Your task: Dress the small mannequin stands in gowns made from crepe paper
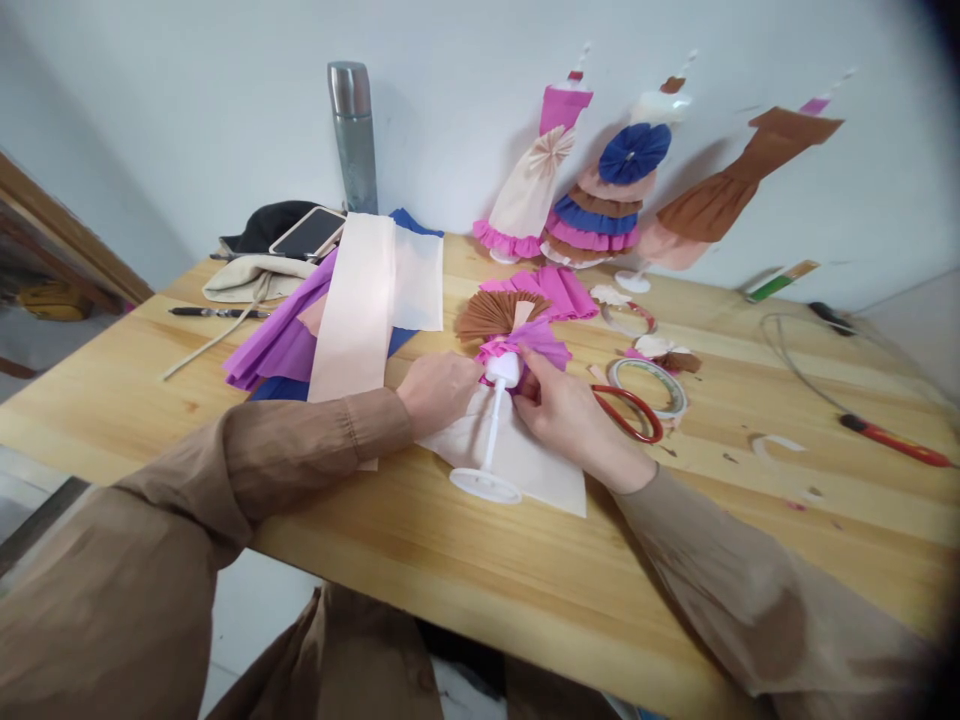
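A small white plastic mannequin stand lies tilted on the wooden table, its round base toward me. Pink crepe paper is gathered round its upper end. My left hand is closed on the mannequin's left side, pressing the paper there. My right hand pinches the pink paper against the mannequin from the right. A cream paper sheet lies under the stand. A brown pleated paper fan sits just behind it.
Red-handled scissors and a tape roll lie right of my right hand. Cream, purple and blue paper strips lie at left. Three finished paper dresses stand by the wall. A flask, phone, pen and red-handled tool are around.
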Action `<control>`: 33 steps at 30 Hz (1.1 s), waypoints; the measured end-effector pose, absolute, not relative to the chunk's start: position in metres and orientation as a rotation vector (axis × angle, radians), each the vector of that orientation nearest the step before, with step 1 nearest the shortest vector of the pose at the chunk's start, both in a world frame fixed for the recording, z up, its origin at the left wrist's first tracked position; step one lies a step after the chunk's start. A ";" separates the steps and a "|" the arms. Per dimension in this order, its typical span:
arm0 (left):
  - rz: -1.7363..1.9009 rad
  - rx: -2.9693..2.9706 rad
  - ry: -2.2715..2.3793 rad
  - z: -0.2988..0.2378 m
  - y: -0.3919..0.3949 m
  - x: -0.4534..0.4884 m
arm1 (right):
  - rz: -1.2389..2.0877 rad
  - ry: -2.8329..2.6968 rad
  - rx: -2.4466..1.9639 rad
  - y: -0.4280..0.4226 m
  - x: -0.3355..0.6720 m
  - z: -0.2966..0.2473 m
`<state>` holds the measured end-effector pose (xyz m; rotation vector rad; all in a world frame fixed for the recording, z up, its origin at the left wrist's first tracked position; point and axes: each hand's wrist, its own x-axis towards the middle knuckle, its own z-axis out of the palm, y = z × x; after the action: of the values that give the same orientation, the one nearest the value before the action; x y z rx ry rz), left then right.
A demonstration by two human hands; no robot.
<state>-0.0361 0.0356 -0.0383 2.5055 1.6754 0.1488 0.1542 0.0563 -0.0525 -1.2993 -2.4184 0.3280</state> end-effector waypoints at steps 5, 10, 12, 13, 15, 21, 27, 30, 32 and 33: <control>0.221 2.524 1.678 -0.037 0.039 -0.039 | 0.210 -2.436 -1.222 0.058 0.159 -0.048; 0.152 2.502 1.677 -0.035 0.035 -0.038 | 0.233 -2.417 -1.155 0.056 0.161 -0.050; 0.082 2.494 1.678 -0.034 0.032 -0.037 | 0.288 -2.419 -1.169 0.053 0.162 -0.052; 0.055 2.490 1.682 -0.033 0.030 -0.037 | 0.306 -2.424 -1.181 0.051 0.162 -0.053; 0.041 2.484 1.697 -0.031 0.028 -0.037 | 0.301 -2.432 -1.193 0.048 0.161 -0.053; 0.088 2.499 1.703 -0.028 0.025 -0.036 | 0.206 -2.427 -1.098 0.048 0.162 -0.055; -0.008 2.508 1.665 -0.030 0.025 -0.037 | 0.190 -2.503 -1.226 0.042 0.159 -0.052; 0.015 2.500 1.725 -0.029 0.025 -0.037 | 0.190 -2.517 -1.259 0.039 0.157 -0.052; 0.034 2.488 1.780 -0.029 0.025 -0.036 | 0.153 -2.506 -1.233 0.039 0.156 -0.053; 0.040 2.482 1.798 -0.029 0.025 -0.036 | 0.127 -2.501 -1.218 0.039 0.156 -0.054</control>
<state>-0.0363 0.0249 -0.0287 2.4822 1.7982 0.0396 0.1557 0.0392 -0.0537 -1.2177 -2.5006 0.1272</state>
